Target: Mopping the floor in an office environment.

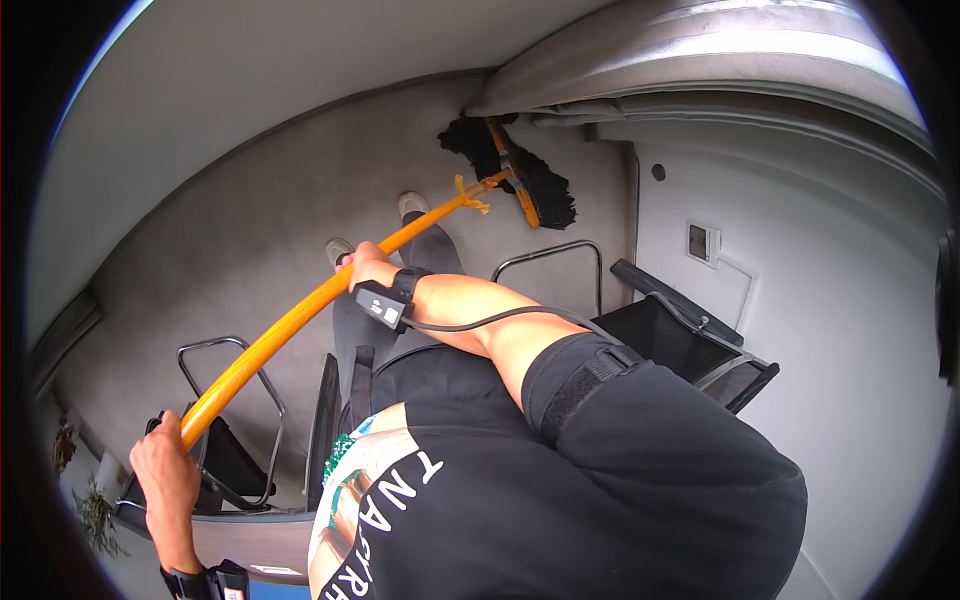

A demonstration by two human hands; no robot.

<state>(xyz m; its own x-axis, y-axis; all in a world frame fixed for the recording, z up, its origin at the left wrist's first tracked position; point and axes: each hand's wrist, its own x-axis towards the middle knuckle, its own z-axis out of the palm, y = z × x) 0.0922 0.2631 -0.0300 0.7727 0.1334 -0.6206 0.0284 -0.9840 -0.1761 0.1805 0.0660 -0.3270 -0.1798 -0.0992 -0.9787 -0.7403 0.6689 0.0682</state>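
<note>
Both my hands hold the long orange pole of a mop. My left hand (166,459) is closed around the pole's upper end, low at the left. Farther down, my right hand (369,264) grips the mop handle (277,345) near its middle. The handle slants away to a mop head (546,187) with black, ragged-edged strands, lying on the grey floor (300,165). An orange crossbar with a metal joint runs along the head, and yellowish strips (469,196) are tied near the handle's lower end. The head's far end touches or lies under the curtain's lower edge; I cannot tell which.
A grey curtain (675,67) hangs at the upper right, near a white wall with a socket (703,243). Chrome-framed black chairs stand at right (660,337) and left (225,450). A table edge (255,540) and plant (97,510) are at lower left. My shoes (412,202) stand beside the handle.
</note>
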